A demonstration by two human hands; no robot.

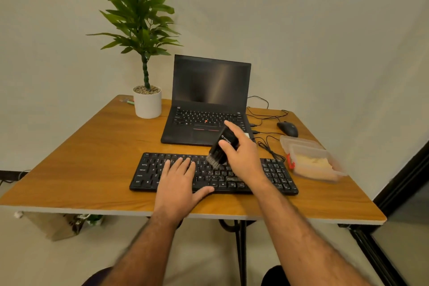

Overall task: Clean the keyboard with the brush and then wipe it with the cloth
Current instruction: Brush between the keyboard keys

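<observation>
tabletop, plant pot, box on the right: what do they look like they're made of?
Tabletop: wood-grain finish, probably laminate or veneer over board; a pale core shows along the front edge.
Plant pot: smooth matte white, ceramic or plastic, cannot tell which.
Box: translucent plastic; its pale contents show through the wall.

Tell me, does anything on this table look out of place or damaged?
Nothing looks damaged or spilled. The right hand holds the brush on the keyboard, and the left hand rests flat on its keys. Only the cables beside the laptop lie loosely tangled.
</observation>
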